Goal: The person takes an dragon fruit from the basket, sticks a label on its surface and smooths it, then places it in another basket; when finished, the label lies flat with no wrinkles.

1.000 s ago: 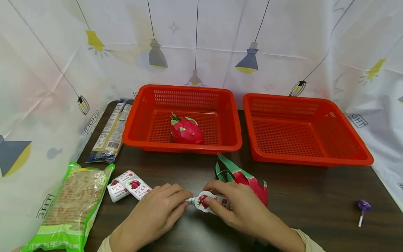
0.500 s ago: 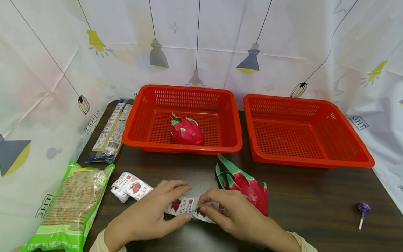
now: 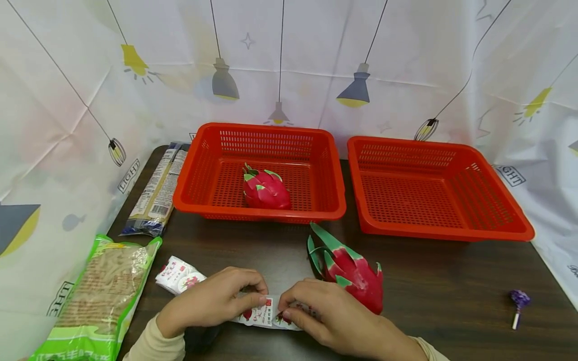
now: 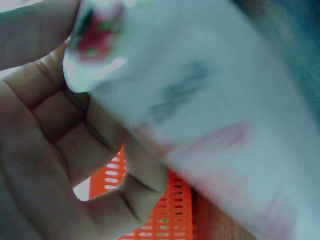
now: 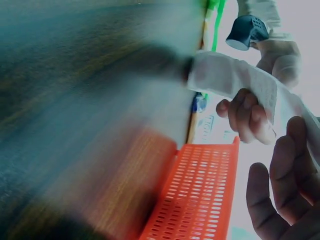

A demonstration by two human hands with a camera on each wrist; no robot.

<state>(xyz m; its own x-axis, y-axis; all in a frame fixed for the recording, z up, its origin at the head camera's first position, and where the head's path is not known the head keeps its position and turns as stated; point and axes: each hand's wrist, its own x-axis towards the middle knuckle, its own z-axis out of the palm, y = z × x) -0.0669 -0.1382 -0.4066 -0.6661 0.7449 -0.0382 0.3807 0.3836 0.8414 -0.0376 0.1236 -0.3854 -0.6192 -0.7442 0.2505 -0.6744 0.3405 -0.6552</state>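
Note:
A strip of white labels (image 3: 261,312) printed with dragon fruit stretches between my two hands above the near part of the table. My left hand (image 3: 221,301) pinches its upper edge between thumb and index finger. In the left wrist view the strip (image 4: 200,110) is large and blurred. My right hand (image 3: 334,313) pinches the strip farther right, its fingertips on a label; its palm hides the right end. The left end of the strip (image 3: 175,273) lies folded on the table. A red dragon fruit (image 3: 358,281) with green leaf tips rests just beyond my right hand.
Two red plastic baskets stand at the back: the left basket (image 3: 271,214) holds another dragon fruit (image 3: 268,191), beside the right basket (image 3: 442,231). A green food bag (image 3: 99,291) and a long packet (image 3: 155,190) line the left side. A purple lollipop (image 3: 519,300) lies far right.
The rounded label raised between my hands a second ago now lies along the strip. My left fingers spread, then pinched the strip again. Its folded left end shifted slightly.

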